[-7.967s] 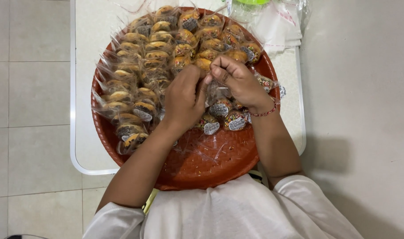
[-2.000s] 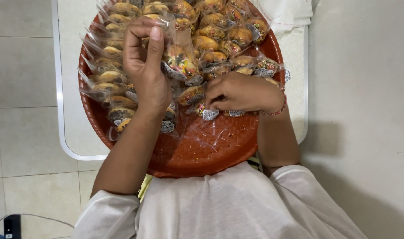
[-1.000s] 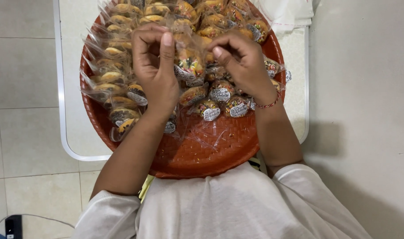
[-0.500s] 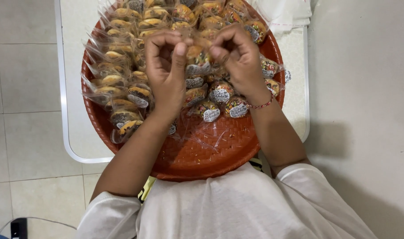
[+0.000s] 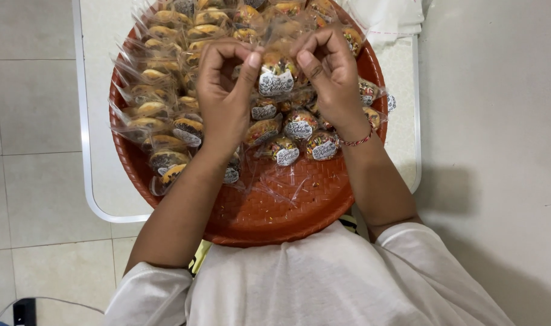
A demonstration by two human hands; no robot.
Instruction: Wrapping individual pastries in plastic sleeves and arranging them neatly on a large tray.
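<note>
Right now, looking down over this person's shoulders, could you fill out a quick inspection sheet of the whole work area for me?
Surface: white table with a raised rim; a round red woven tray lies on it.
Job's things: a wrapped pastry in clear film with a round sticker, pinched between both hands above the tray.
Clutter: many more wrapped pastries fill the far and left parts of the tray; white cloth at the far edge.
Grippers: left hand and right hand both grip the held pastry's wrapper.
Cables: a thin cable on the floor, lower left.
Surroundings: pale tiled floor.
</note>
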